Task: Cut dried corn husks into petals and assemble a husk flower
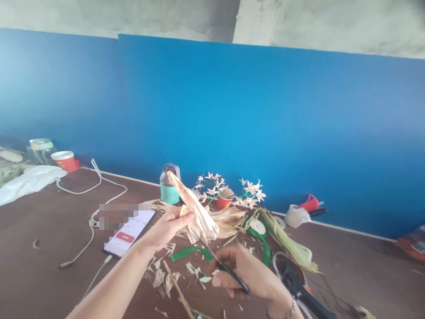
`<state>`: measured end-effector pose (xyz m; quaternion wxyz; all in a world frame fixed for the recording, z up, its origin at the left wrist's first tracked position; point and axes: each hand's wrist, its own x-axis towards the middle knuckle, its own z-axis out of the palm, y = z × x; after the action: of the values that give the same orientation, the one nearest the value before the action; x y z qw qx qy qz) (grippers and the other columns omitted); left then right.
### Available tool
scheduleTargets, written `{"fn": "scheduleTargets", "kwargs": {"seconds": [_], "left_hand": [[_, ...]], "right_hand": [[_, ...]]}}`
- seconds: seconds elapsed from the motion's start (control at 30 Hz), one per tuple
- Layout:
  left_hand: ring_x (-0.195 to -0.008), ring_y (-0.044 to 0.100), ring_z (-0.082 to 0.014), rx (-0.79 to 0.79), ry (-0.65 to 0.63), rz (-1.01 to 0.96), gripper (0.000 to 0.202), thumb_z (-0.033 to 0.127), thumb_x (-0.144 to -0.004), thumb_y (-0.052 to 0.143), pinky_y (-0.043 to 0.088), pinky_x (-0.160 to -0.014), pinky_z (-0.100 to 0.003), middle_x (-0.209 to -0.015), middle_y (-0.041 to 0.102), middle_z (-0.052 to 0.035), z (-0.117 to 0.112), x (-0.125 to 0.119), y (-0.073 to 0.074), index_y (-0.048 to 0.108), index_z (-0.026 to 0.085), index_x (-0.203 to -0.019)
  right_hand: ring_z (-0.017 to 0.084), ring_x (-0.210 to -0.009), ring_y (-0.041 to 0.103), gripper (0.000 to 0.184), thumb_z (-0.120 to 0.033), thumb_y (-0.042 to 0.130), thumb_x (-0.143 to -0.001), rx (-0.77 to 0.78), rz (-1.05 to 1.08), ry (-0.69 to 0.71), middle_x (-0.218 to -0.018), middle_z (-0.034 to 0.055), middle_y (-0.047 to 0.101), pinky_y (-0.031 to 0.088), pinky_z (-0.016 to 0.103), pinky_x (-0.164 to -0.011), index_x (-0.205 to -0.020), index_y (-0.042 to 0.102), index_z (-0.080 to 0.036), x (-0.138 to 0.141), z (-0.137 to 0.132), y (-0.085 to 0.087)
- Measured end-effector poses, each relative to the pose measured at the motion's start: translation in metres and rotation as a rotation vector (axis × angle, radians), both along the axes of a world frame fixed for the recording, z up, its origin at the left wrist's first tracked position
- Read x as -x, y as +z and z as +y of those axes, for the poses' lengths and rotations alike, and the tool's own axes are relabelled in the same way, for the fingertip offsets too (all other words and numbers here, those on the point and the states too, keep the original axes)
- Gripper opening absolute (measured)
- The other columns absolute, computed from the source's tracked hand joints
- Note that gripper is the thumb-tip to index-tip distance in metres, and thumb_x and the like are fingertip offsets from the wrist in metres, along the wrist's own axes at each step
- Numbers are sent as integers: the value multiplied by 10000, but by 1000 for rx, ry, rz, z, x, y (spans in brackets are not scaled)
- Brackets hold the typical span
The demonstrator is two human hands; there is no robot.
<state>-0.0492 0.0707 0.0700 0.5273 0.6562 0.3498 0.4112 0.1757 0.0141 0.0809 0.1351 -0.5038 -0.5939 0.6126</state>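
Observation:
My left hand (175, 225) pinches a dried corn husk (201, 212) between thumb and fingers, holding it up above the table. In my right hand (244, 270) is a pair of scissors (230, 274) with black handles. Their blades point up and left to the lower edge of the husk; whether they are cutting into it I cannot tell. Below my hands lie scattered husk scraps (159, 278), a green ribbon strip (191, 252) and a thin wooden stick (177, 288). More dried husks (229, 221) lie behind the one I hold.
Husk flowers (252, 190) stand behind, near a red paper cup (225, 201) and a teal bottle (170, 190). A phone (133, 230) with white cables lies left. On the right are a ribbon spool (258, 227), green husk (285, 239) and a black-handled tool (303, 292). A blue panel (265, 110) rises behind.

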Motion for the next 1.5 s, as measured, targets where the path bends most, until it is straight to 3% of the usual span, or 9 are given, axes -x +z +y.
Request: {"fn": "scheduleTargets", "kwargs": {"seconds": [0.3,0.6,1.0,1.3,1.5], "left_hand": [[-558,379,-98,118,-2,-21,311,411,-837,502,326,-560,-258,-597,390,46,1,1,-5,476,187,-623],[-551,317,-102,82,2,-23,322,420,-847,474,286,-544,-259,-594,342,49,-4,-4,4,426,201,-616],[-518,214,-102,39,34,-70,376,386,-860,473,225,-517,-273,-568,238,63,-6,-7,5,329,206,-563],[-530,273,-96,63,124,-109,371,413,-832,508,280,-530,-253,-573,283,60,-10,-14,7,393,194,-556],[-574,381,-102,97,123,-192,296,379,-830,530,347,-589,-252,-593,400,39,-11,-17,6,499,175,-618]], "right_hand": [[33,-352,407,325,-394,747,-643,-27,-34,10,-465,-45,538,292,132,-323,-807,648,-131,-1,1,0],[28,-381,400,242,-283,756,-615,-32,-19,-59,-501,-53,526,276,133,-337,-761,641,-128,3,-2,3],[40,-364,384,168,-239,718,-621,-41,-66,-107,-477,-57,523,261,153,-329,-724,636,-135,7,-2,10],[29,-316,346,163,-246,701,-649,-87,-87,-109,-392,-68,495,248,141,-317,-754,641,-136,7,-1,6],[27,-311,348,157,-247,693,-653,-97,-86,-118,-394,-69,493,247,139,-309,-746,638,-133,7,-2,5]]}}
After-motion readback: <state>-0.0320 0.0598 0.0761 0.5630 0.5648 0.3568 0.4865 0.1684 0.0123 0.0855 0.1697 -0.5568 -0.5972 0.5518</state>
